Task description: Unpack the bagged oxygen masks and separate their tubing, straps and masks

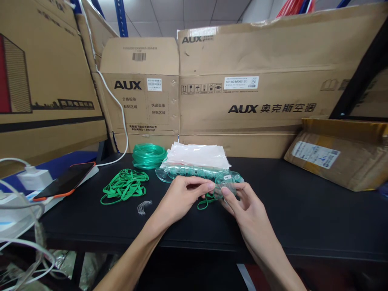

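Note:
My right hand (242, 198) pinches a clear, green-tinted suction cup (223, 186) between thumb and fingers above the table. My left hand (189, 190) is closed right beside the cup, thumb against fingertips; what it grips there is hidden. Below the hands, a loop of green band (205, 202) shows on the black tabletop. Just behind them lies a row of similar clear suction cups (190, 171). Left of my left hand are a few small metal hooks (144, 207) and a loose pile of green rubber bands (125, 186).
A coil of green tubing (149, 155) and a stack of white sheets (198, 155) sit at the back. An orange-edged phone (65, 182) and white chargers (34, 178) are at left. Large cardboard boxes (242, 93) wall the back; a taped parcel (336, 157) stands right.

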`<state>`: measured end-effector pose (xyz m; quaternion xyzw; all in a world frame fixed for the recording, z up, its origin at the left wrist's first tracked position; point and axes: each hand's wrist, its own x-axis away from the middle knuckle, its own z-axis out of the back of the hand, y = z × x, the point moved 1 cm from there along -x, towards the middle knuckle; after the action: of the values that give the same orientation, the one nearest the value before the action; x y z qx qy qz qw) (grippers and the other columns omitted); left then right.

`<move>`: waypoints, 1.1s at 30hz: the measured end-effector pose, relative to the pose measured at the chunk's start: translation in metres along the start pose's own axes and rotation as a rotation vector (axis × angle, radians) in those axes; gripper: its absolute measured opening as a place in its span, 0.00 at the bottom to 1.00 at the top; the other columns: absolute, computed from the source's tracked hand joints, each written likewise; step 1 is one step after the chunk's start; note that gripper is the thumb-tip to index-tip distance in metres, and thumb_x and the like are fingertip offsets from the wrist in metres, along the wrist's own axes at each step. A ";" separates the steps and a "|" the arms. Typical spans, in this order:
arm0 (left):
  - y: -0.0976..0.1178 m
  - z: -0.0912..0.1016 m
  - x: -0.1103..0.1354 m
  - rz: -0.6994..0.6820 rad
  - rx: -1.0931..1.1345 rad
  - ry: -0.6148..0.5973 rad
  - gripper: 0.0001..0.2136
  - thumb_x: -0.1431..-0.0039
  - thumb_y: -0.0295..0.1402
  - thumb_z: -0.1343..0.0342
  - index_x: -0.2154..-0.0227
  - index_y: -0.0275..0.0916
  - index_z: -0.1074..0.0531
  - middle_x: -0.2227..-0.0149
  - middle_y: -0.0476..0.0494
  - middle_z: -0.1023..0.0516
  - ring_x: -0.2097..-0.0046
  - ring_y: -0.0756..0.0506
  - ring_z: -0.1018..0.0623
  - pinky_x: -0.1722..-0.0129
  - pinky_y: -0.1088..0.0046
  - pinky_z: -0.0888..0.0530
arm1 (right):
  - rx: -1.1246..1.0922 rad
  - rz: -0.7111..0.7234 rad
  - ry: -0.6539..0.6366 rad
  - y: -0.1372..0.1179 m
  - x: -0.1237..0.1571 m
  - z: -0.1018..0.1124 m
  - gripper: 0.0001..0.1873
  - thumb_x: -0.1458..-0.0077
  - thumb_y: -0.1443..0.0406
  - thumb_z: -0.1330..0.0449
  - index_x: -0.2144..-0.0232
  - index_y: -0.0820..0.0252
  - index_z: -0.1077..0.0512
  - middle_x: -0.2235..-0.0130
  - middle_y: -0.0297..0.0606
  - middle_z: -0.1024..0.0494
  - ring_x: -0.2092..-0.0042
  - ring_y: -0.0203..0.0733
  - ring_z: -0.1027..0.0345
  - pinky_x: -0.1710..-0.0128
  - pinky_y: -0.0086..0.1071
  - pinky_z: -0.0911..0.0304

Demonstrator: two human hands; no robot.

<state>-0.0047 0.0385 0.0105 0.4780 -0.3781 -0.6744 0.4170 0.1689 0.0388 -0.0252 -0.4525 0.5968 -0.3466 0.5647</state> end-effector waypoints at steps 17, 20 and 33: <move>-0.005 0.001 0.001 0.022 -0.047 -0.066 0.15 0.39 0.43 0.40 0.64 0.37 0.16 0.72 0.46 0.20 0.68 0.46 0.26 0.66 0.73 0.32 | 0.652 0.447 0.062 -0.016 -0.001 -0.002 0.07 0.39 0.58 0.39 0.64 0.51 0.21 0.59 0.40 0.28 0.60 0.45 0.33 0.62 0.40 0.35; -0.006 0.002 0.001 0.015 -0.023 -0.108 0.15 0.38 0.43 0.41 0.62 0.36 0.17 0.69 0.44 0.18 0.65 0.45 0.24 0.62 0.72 0.30 | 0.607 0.444 0.036 -0.018 -0.002 -0.002 0.09 0.38 0.60 0.40 0.69 0.53 0.22 0.62 0.39 0.28 0.63 0.44 0.34 0.62 0.39 0.37; -0.002 -0.005 0.012 0.018 -0.319 -0.075 0.16 0.28 0.40 0.59 0.47 0.51 0.29 0.64 0.49 0.23 0.58 0.44 0.25 0.57 0.71 0.32 | 0.610 0.354 -0.065 -0.008 0.001 0.003 0.09 0.36 0.63 0.43 0.70 0.54 0.27 0.63 0.37 0.26 0.61 0.45 0.30 0.61 0.37 0.38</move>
<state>-0.0026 0.0280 0.0031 0.3769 -0.2857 -0.7395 0.4790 0.1733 0.0351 -0.0186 -0.1632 0.5167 -0.3911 0.7439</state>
